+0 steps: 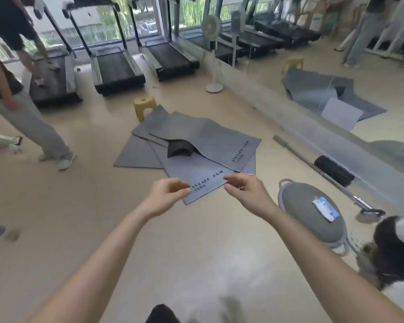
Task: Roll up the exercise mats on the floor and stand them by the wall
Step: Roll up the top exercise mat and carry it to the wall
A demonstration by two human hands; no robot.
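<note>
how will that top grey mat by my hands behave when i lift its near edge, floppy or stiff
Probably floppy: the mat behind it already humps over a black bolster rather than bridging it flat. It looks thin and likely light, so the left hand and right hand should curl it easily. Once rolled, it may spring open on the smooth floor.

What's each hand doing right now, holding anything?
Left hand: fingers pinched on the near edge of the top grey mat.
Right hand: fingers curled at the same mat's near corner; actual grip cannot be told.
</note>
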